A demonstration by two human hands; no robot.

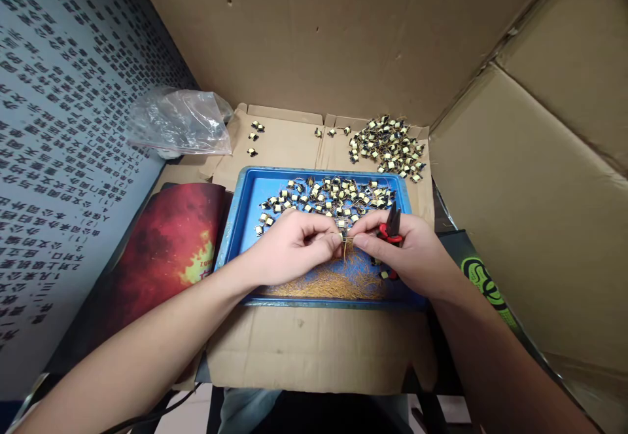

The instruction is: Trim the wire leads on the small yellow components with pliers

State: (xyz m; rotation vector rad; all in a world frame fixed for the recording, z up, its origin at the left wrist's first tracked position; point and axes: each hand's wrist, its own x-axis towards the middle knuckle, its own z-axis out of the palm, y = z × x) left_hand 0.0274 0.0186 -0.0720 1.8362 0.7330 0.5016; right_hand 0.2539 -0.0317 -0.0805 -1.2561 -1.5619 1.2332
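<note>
My left hand (308, 241) pinches a small transformer (342, 224), a coil wrapped in pale yellow tape with thin copper-coloured wire leads, between thumb and forefinger. Close beside it, my right hand (400, 244) has its thumb and forefinger together at the leads. Tucked in that same hand is a pair of red-handled pliers (393, 219), dark jaws pointing up and away from me. Both hands are over a blue tray (243, 224). More transformers (338, 188) lie across its far half, and many cut wire ends (328, 285) are heaped along its near side.
Behind the tray, at the right, a pile of transformers (387, 146) rests on cardboard (289, 139), with several loose ones farther left. A clear plastic bag (181, 123) and a red printed mat (167, 237) are at the left. Cardboard walls (343, 41) rise at the back and right.
</note>
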